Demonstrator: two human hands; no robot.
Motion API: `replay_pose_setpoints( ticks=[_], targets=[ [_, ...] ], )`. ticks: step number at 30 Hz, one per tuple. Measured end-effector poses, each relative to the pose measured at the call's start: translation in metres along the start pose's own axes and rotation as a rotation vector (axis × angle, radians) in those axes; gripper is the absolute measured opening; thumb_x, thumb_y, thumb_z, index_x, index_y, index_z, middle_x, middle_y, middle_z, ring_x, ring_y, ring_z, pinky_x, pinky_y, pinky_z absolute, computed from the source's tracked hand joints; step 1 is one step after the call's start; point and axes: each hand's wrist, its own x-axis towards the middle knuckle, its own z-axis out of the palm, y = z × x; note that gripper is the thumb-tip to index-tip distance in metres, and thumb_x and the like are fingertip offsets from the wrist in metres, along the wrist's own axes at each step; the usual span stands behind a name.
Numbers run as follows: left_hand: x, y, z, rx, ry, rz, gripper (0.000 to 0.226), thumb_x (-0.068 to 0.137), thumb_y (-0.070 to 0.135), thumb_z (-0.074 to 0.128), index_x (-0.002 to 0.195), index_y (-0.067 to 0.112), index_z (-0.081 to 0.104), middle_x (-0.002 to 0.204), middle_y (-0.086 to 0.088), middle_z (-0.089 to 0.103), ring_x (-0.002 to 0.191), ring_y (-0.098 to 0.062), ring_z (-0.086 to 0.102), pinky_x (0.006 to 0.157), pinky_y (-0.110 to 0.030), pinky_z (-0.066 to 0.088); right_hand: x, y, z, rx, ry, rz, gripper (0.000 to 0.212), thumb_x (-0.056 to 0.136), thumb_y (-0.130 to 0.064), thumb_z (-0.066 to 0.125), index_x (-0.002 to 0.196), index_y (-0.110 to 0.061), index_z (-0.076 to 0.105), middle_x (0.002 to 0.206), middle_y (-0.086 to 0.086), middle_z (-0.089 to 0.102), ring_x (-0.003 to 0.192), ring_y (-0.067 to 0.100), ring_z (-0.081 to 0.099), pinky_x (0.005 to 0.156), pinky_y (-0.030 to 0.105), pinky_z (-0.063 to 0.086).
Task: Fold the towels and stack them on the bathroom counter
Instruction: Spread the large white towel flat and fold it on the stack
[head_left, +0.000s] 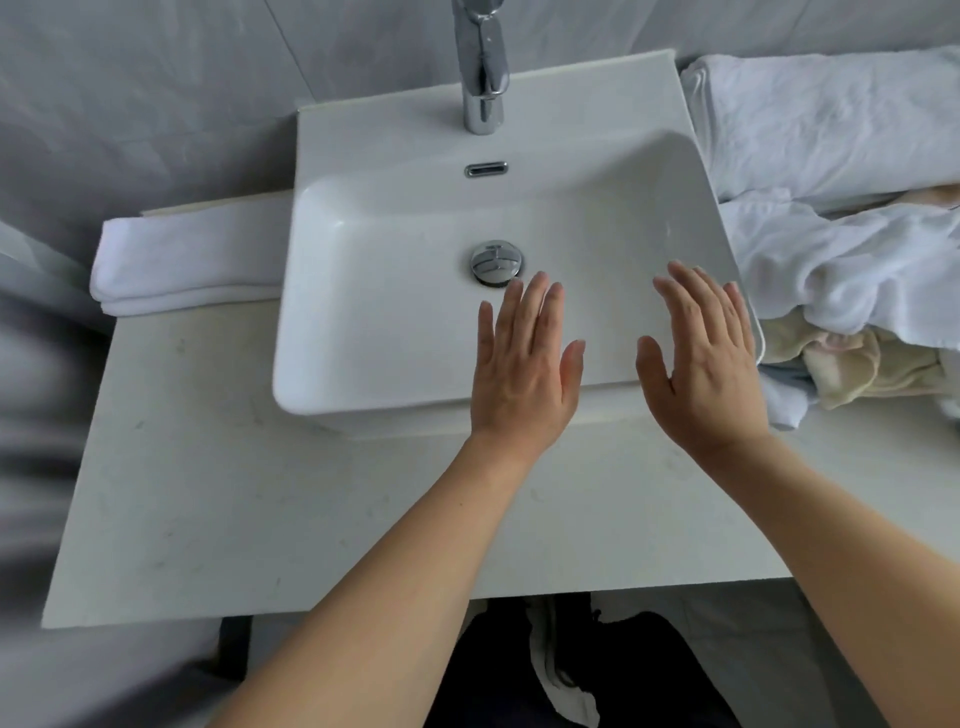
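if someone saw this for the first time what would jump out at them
Two bare hands, the left hand and the right hand, held flat and open over the front of the white sink, holding nothing. To the right of the sink lies a crumpled pile of towels, while a neatly folded white towel sits on the counter to its left.

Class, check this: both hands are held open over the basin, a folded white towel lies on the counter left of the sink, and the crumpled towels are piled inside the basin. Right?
Not quite. The head view shows the crumpled towels piled on the counter right of the sink, not inside it. Left hand and right hand are open; the folded towel is left.
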Motion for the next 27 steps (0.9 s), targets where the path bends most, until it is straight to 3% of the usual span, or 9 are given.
replay_pose_setpoints(
  ticks=[5, 12, 17, 20, 24, 27],
  targets=[
    [0.016, 0.054, 0.021, -0.058, -0.039, 0.03, 0.057, 0.102, 0.032, 0.039, 0.151, 0.003, 0.037, 0.16, -0.012, 0.033, 0.152, -0.032, 0.023, 0.124, -0.053, 0.012, -0.003, 0.058, -0.027, -0.027, 0.016, 0.049, 0.052, 0.092, -0.022, 0.047, 0.14, -0.003, 0.044, 0.149, 0.014, 0.041, 0.141, 0.031, 0.034, 0.119, 0.049, 0.018],
    [0.061, 0.149, 0.063, -0.057, 0.001, 0.024, 0.045, 0.095, 0.019, 0.051, 0.137, 0.002, 0.056, 0.152, -0.017, 0.045, 0.146, -0.037, 0.033, 0.123, -0.054, 0.015, 0.0, 0.157, -0.057, -0.004, -0.022, 0.121, 0.05, 0.093, -0.02, 0.049, 0.14, 0.0, 0.044, 0.149, 0.015, 0.04, 0.141, 0.032, 0.033, 0.119, 0.049, 0.017],
    [0.098, 0.197, 0.088, 0.034, -0.213, -0.029, 0.053, 0.092, 0.018, 0.044, 0.144, 0.009, 0.045, 0.151, -0.007, 0.044, 0.145, -0.027, 0.033, 0.124, -0.05, 0.004, 0.002, 0.209, -0.067, 0.008, -0.016, 0.156, 0.05, 0.094, -0.022, 0.045, 0.138, 0.0, 0.045, 0.15, 0.015, 0.041, 0.142, 0.03, 0.033, 0.119, 0.049, 0.019],
    [0.112, 0.205, 0.093, -0.003, -0.286, -0.052, 0.058, 0.089, 0.014, 0.044, 0.147, 0.01, 0.04, 0.142, -0.006, 0.051, 0.135, -0.026, 0.043, 0.122, -0.046, 0.016, 0.002, 0.228, -0.066, 0.041, -0.028, 0.146, 0.049, 0.096, -0.026, 0.042, 0.137, -0.001, 0.048, 0.147, 0.014, 0.044, 0.14, 0.03, 0.036, 0.117, 0.049, 0.022],
    [0.122, 0.206, 0.088, -0.188, -0.292, -0.162, 0.046, 0.082, 0.007, 0.05, 0.128, 0.006, 0.056, 0.115, -0.01, 0.059, 0.108, -0.032, 0.053, 0.098, -0.04, 0.041, 0.006, 0.24, -0.06, 0.12, -0.07, 0.114, 0.042, 0.1, -0.029, 0.037, 0.125, -0.004, 0.058, 0.137, 0.011, 0.053, 0.131, 0.027, 0.045, 0.112, 0.045, 0.03],
    [0.126, 0.213, 0.079, -0.438, -0.421, -0.311, 0.035, 0.079, 0.013, 0.052, 0.114, 0.017, 0.056, 0.101, 0.006, 0.058, 0.092, -0.018, 0.055, 0.08, -0.035, 0.045, 0.008, 0.241, -0.059, 0.137, -0.06, 0.135, 0.032, 0.101, -0.026, 0.043, 0.12, -0.007, 0.059, 0.135, 0.008, 0.053, 0.127, 0.023, 0.045, 0.11, 0.039, 0.032]
  ],
)
